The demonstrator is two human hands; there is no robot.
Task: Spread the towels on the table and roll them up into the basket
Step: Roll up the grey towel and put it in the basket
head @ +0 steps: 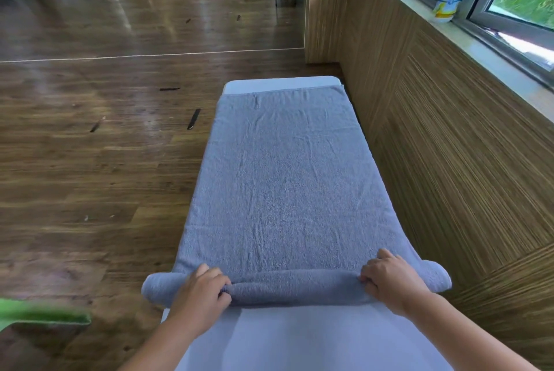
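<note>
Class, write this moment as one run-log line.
stage: rolling | towel: flat on table, near end rolled | left hand: grips roll | right hand: grips roll

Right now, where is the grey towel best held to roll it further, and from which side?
Grip the towel at its rolled near edge, from the near side, fingers over its top, as the left hand and right hand do, spaced apart: the roll is wide and soft.
</note>
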